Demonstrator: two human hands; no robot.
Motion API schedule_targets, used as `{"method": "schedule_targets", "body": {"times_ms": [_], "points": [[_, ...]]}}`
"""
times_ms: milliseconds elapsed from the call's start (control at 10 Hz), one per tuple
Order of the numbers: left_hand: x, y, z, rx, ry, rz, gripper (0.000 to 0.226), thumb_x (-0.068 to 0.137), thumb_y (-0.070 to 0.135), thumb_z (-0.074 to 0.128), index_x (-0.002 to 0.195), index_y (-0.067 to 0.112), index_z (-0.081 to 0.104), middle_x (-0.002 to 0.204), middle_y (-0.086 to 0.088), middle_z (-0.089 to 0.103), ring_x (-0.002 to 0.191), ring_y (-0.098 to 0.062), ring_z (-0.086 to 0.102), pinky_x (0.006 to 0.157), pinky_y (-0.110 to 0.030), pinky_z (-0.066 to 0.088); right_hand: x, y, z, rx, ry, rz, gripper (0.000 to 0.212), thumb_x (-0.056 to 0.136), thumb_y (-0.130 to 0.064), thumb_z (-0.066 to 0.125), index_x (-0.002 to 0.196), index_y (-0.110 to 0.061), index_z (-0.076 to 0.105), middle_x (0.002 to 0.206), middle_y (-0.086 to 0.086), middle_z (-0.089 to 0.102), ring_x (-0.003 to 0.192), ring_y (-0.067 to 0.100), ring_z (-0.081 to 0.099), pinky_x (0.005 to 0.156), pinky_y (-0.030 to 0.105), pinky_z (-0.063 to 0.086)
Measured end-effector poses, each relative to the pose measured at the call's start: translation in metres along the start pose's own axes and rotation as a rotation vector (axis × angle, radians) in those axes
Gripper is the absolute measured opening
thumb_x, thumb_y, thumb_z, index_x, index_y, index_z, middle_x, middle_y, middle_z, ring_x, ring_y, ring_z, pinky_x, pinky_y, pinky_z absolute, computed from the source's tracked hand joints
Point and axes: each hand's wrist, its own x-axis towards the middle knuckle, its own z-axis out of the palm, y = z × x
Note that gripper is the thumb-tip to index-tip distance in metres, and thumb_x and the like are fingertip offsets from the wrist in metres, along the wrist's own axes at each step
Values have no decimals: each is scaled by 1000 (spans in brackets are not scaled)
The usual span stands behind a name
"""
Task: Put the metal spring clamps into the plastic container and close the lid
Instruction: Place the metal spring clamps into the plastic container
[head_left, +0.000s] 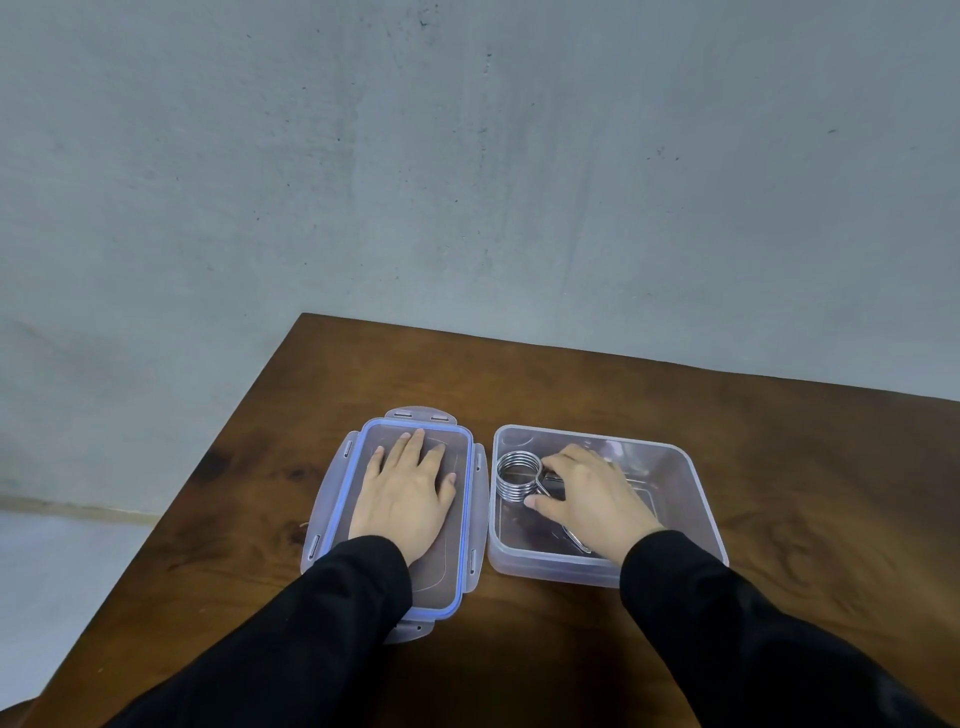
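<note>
Resting flat and open, the left hand (402, 493) steadies the lid (464, 519) while the right hand (587, 493) grips a spring clamp (517, 475) inside the container (691, 488)

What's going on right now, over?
Left hand flat on lid. Right hand inside container, on spring clamp. Lid off. Nothing in the way.

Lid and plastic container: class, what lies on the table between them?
Head view: nothing. A narrow strip of bare wooden table separates the lid from the plastic container; the lid's side latch flap reaches toward it.
</note>
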Motion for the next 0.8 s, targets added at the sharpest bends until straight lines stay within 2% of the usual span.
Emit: {"method": "schedule_targets", "body": {"times_ms": [500, 800], "points": [[1, -1, 3, 9, -7, -3, 54, 103, 48, 25, 149, 25, 39, 161, -3, 32, 149, -21, 24, 123, -44, 14, 3, 0, 1, 4, -30, 19, 54, 91, -58, 62, 133, -24, 60, 127, -1, 62, 115, 19, 58, 102, 43, 49], [1, -1, 3, 6, -1, -3, 53, 103, 47, 25, 149, 25, 39, 161, -3, 32, 149, -21, 23, 123, -44, 13, 3, 2, -5, 56, -11, 24, 64, 89, -62, 60, 139, -22, 57, 136, -1, 59, 123, 18, 55, 107, 42, 46]]}}
